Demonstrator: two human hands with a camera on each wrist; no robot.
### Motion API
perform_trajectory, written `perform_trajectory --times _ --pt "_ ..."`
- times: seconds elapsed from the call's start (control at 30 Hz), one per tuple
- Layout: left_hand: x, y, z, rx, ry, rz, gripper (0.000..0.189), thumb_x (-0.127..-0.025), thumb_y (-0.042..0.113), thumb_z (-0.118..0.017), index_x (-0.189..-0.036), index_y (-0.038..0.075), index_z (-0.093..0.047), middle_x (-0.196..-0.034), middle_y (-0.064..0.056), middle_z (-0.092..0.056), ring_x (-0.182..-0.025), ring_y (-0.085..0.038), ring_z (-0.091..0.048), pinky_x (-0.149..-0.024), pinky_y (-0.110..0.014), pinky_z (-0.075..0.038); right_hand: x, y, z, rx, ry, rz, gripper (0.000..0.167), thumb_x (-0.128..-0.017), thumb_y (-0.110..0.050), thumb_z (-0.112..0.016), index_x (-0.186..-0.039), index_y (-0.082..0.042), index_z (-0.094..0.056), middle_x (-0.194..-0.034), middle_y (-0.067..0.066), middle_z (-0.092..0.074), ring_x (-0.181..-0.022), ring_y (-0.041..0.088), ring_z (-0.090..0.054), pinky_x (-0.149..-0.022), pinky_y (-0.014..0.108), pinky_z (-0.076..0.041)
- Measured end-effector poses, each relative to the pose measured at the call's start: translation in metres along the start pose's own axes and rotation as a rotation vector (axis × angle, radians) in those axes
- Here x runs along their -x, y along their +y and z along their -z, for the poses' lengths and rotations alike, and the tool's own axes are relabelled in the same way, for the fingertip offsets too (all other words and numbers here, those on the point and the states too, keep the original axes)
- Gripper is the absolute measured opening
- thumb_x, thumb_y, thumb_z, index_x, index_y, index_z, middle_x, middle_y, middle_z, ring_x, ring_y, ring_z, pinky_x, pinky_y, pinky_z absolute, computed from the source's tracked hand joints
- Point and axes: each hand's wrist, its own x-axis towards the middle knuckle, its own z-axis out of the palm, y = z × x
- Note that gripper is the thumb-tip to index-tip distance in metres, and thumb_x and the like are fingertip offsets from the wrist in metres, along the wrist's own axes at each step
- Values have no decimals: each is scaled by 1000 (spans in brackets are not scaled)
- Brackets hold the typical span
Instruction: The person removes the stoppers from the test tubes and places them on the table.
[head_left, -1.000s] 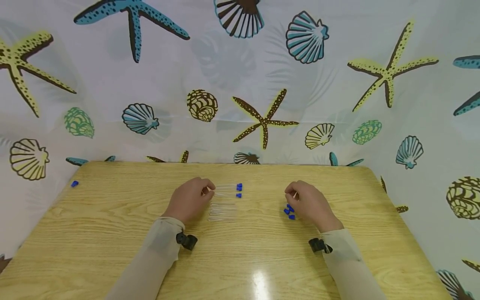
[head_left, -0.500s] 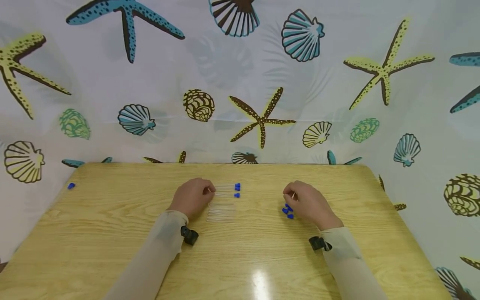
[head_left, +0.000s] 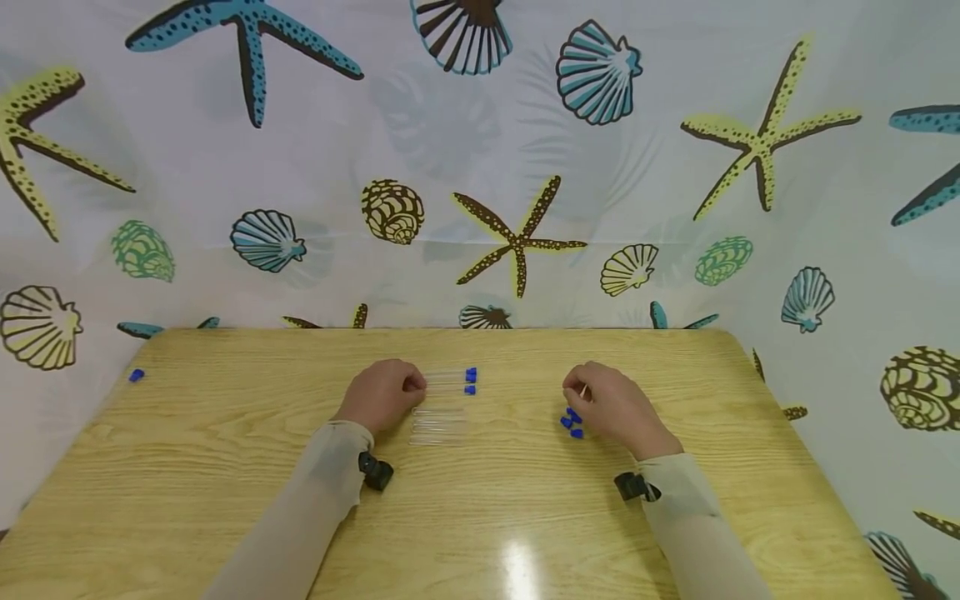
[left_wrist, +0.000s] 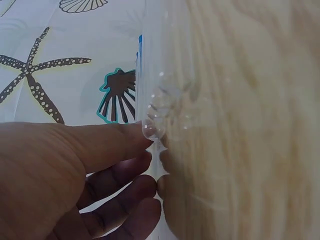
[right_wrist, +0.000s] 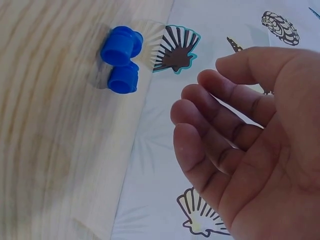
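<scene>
Sitting near the left edge of the wooden table (head_left: 225, 467) is one small blue cap (head_left: 137, 375), all by itself. Next comes the left hand (head_left: 380, 393), sticking out of a tan sleeve (head_left: 300, 508). Its fingers are bent, and the tips are right at the left ends of some thin tubes with blue tops (head_left: 446, 377). I can't tell if it has hold of one. Their blue tops point to the right. Closer to the person, more thin clear tubes (head_left: 438, 427) lie side by side in a row. Farther right, a little bunch of loose blue caps (head_left: 576, 433) is on the table, just beside the right hand (head_left: 613, 404). That hand has its fingers softly curled and holds nothing. Behind it all hangs a white cloth (head_left: 330, 133) with shells and starfish on it.
</scene>
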Motion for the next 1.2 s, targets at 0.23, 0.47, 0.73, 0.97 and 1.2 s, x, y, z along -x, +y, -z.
perform_trajectory --times 0.23,0.47,0.73,0.97,1.2 --pt "9 8 8 27 37 -14 13 -100 20 -71 -107 13 -79 -102 -2 -71 -90 -19 -65 -84 -44 -56 0 -2 0 6 1 1 14 -102 -19 -66 -107 -10 -75 -98 -2 -68 -81 11 -61 -71 32 -54" --pt "36 33 36 5 144 -110 13 -101 26 -71 -108 17 -75 -105 0 -68 -94 -18 -65 -83 -42 -57 2 -20 6 2 34 72 16 -103 -21 -66 -113 -12 -73 -104 -3 -68 -86 12 -62 -74 32 -54" --pt "59 66 61 -39 232 -278 12 -99 28 -72 -107 19 -75 -102 5 -68 -92 -16 -66 -76 -38 -58 13 -50 20 -70 133 226 28 -101 -21 -70 -127 -11 -68 -106 -5 -66 -88 15 -63 -73 32 -56" --pt "73 85 70 -43 318 -435 11 -96 28 -75 -105 20 -75 -101 8 -68 -89 -9 -66 -69 -31 -56 20 -66 25 -154 231 405 29 -97 -17 -76 -125 -11 -68 -104 -3 -66 -84 16 -63 -71 27 -55" --pt "77 94 68 -39 363 -537 14 -92 25 -80 -103 18 -75 -98 7 -69 -87 -7 -67 -71 -29 -58 22 -71 25 -206 263 472 26 -97 -12 -74 -122 -9 -69 -102 -3 -67 -82 6 -59 -69 25 -55"
